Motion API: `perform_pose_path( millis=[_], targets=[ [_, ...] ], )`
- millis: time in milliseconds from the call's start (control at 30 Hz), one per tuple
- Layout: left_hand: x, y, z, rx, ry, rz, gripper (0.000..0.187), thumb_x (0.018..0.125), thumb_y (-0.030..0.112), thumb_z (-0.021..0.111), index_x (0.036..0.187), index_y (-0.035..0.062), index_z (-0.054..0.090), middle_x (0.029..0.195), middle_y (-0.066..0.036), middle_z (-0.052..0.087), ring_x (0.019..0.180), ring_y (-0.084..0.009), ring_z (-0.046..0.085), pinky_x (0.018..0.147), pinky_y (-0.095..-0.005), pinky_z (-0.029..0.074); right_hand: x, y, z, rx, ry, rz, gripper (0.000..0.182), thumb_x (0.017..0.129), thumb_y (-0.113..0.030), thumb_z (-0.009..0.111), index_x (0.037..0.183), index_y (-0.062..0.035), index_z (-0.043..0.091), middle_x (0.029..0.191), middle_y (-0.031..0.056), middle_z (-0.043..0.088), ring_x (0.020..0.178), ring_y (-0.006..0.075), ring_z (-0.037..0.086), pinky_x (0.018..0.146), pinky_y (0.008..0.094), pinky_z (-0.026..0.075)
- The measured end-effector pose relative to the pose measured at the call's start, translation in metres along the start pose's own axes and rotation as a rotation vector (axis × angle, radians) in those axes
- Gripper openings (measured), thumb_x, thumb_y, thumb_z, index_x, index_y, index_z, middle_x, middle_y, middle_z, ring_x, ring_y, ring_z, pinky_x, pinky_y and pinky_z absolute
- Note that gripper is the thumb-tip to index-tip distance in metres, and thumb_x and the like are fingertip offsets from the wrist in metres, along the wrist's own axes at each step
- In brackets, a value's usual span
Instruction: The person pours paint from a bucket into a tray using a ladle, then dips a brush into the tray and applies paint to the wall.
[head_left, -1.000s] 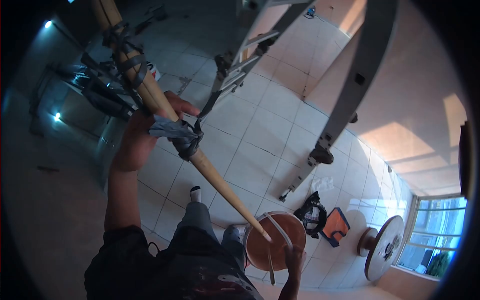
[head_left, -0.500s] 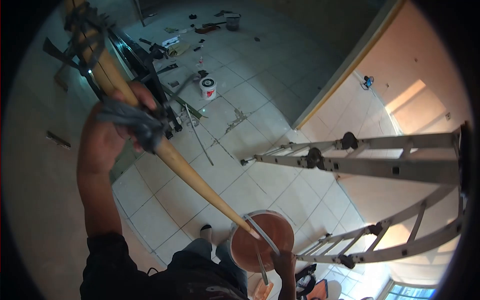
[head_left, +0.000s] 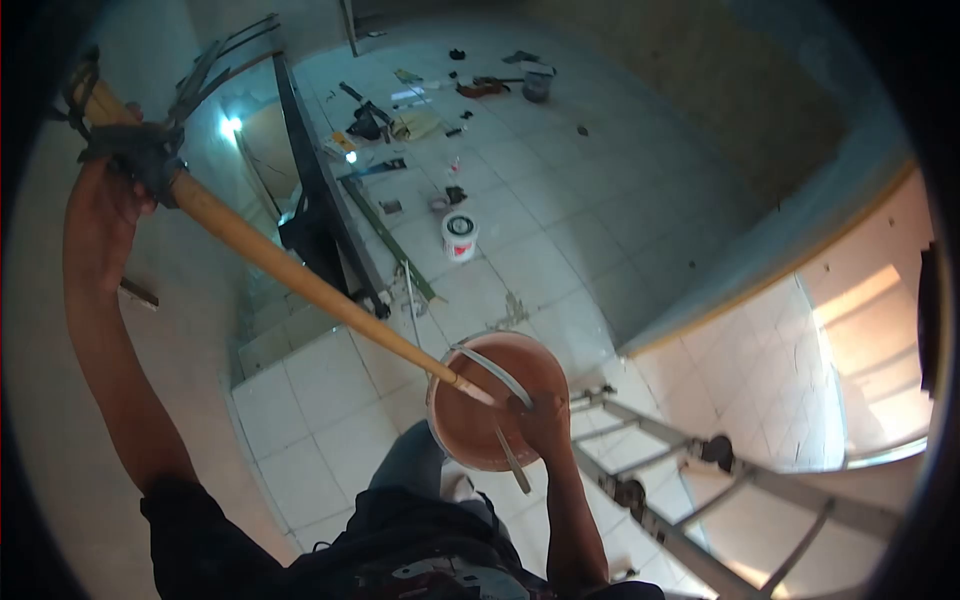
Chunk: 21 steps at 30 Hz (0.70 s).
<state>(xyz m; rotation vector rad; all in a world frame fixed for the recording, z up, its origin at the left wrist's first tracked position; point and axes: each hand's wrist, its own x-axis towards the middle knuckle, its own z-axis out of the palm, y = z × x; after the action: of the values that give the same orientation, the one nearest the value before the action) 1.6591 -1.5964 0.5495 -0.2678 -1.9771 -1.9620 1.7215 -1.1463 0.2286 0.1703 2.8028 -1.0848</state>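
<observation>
My left hand is raised at the left, its fingers wrapped round a long bamboo pole where dark plastic is tied about it. The pole slants down to the right, and its pale lower tip lies over the mouth of a bucket with a reddish-brown inside. At the bucket's right side, my right hand is closed on the pale bucket handle. A thin stick-like tool leans out over the near rim; its other end is inside the bucket.
A folding ladder stands at the lower right. Ahead on the tiled floor are a white tub, a dark beam, a green strip, a grey pail and scattered tools. A wall runs along my left.
The bucket and my right hand appear higher in view. My left hand and the pole's upper end have shifted left. The camera has turned, so the ladder sits lower and further right.
</observation>
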Motion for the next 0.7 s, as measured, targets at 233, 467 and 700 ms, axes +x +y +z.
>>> perform_pose_path(
  millis=[233,467,700],
  targets=[
    [0.129,-0.121,-0.003,0.051,0.283,-0.013,0.045,0.099,0.031,0.046,0.135,0.0044,0.043,0.113,-0.004,0.057,0.086,-0.0094,0.055,0.068,-0.0226,0.044,0.206,0.005,-0.012,-0.025,0.019,-0.043,0.04,0.082,-0.042,0.066,0.092,-0.0037,0.071,0.083,0.0217,0.068,0.084,0.04,0.067,0.076,0.0475,0.052],
    [0.318,-0.206,0.033,0.112,0.228,-0.091,0.041,0.095,0.028,0.045,0.128,0.0023,0.047,0.103,-0.005,0.057,0.08,-0.009,0.056,0.063,-0.025,0.046,0.408,-0.029,-0.059,-0.121,-0.231,0.158,0.036,0.081,-0.04,0.065,0.089,-0.0054,0.073,0.08,0.0204,0.068,0.081,0.0359,0.068,0.077,0.0447,0.051],
    [0.445,-0.293,0.032,0.069,0.048,-0.045,0.041,0.097,0.026,0.052,0.13,0.003,0.048,0.118,-0.004,0.058,0.102,-0.0132,0.057,0.082,-0.0292,0.048,0.584,-0.028,-0.106,-0.057,-0.25,0.054,0.033,0.081,-0.039,0.062,0.084,-0.0071,0.073,0.077,0.0184,0.068,0.077,0.0348,0.067,0.074,0.0431,0.051]
  ],
)
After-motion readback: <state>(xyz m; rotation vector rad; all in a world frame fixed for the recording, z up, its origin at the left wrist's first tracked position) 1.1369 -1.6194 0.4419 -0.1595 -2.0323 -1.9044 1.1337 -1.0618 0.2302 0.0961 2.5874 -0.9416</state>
